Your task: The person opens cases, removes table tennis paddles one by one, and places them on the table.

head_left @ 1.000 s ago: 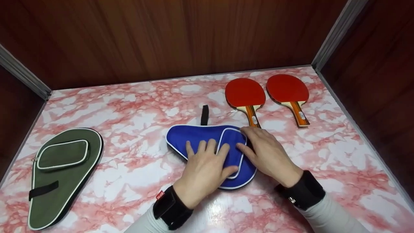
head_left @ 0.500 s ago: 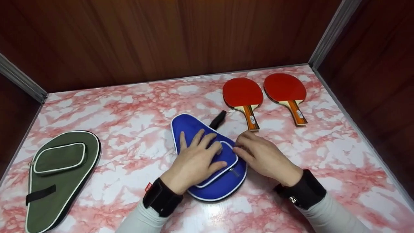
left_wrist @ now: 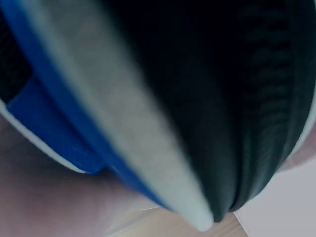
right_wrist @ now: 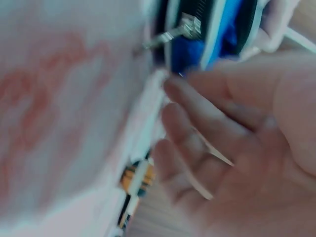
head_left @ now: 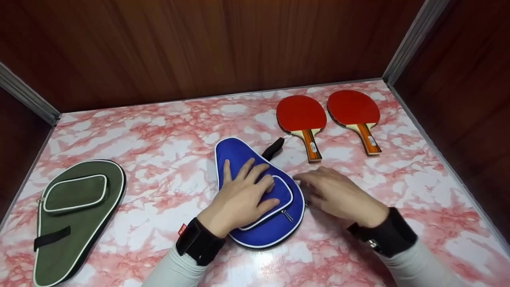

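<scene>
A blue table tennis paddle case (head_left: 235, 153) with white piping lies on the table, its narrow end pointing away. My left hand (head_left: 239, 197) rests on it with fingers spread, partly covering the front pocket (head_left: 283, 191). The pocket's zipper pull (head_left: 287, 215) hangs at the pocket's near side. My right hand (head_left: 334, 195) is just beside the case's right edge, its fingers loosely bent and holding nothing. In the right wrist view, a metal zipper pull (right_wrist: 170, 37) sticks out from the case's side near those fingertips. The left wrist view shows the case's black zipped side (left_wrist: 207, 108) very close.
Two red paddles, a left one (head_left: 301, 113) and a right one (head_left: 354, 107), lie at the back right. A green paddle case (head_left: 79, 223) is at the far left. A black strap (head_left: 273, 148) extends from the blue case. Brown panels (head_left: 207, 48) wall in the marbled table (head_left: 159, 131).
The blue case has turned clockwise under my left hand, its narrow end swinging from the left to point away. My right hand has come off the case's edge and shifted slightly right.
</scene>
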A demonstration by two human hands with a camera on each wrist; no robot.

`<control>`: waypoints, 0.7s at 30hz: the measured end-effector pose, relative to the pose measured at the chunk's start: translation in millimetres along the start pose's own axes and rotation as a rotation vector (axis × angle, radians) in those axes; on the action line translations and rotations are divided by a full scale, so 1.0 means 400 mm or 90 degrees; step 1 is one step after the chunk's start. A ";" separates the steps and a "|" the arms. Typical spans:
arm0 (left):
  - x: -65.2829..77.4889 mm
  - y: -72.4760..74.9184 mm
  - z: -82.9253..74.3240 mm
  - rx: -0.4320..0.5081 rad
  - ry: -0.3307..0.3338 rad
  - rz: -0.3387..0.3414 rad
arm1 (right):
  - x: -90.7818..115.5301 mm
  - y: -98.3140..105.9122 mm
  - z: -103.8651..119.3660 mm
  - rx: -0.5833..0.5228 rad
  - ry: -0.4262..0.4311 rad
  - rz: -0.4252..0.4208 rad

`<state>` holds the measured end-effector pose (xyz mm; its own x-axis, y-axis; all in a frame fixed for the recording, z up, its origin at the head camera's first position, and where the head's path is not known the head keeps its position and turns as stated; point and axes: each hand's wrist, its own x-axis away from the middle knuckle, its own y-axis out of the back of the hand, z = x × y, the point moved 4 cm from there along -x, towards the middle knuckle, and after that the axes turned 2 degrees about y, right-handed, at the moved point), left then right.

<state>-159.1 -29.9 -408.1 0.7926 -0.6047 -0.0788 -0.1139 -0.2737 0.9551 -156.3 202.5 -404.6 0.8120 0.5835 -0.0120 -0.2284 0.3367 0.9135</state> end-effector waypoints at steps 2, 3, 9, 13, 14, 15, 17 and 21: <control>-0.001 -0.001 0.000 0.001 0.002 0.003 | 0.014 0.006 0.000 0.011 0.011 0.031; -0.001 -0.001 -0.001 0.001 0.002 0.003 | 0.019 0.007 0.001 0.017 0.018 0.042; -0.003 -0.005 0.003 -0.009 0.004 0.004 | 0.022 0.000 0.011 0.056 0.048 0.044; -0.004 -0.007 0.004 -0.012 0.006 0.007 | 0.019 -0.005 0.015 0.074 0.063 0.022; -0.004 -0.007 0.004 -0.011 0.007 0.006 | 0.018 -0.005 0.015 0.078 0.066 0.017; -0.004 -0.006 0.004 -0.010 0.007 0.007 | 0.019 -0.006 0.015 0.082 0.070 0.014; -0.003 -0.003 0.004 -0.002 0.004 0.009 | 0.020 -0.007 0.014 0.089 0.073 0.008; 0.004 0.008 0.011 0.032 -0.005 0.033 | 0.027 -0.011 0.011 0.098 0.063 0.013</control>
<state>-160.9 -35.0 -406.4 0.7797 -0.6253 -0.0317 -0.1851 -0.2786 0.9424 -144.0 204.0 -406.9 0.7495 0.6615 -0.0265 -0.1532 0.2123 0.9651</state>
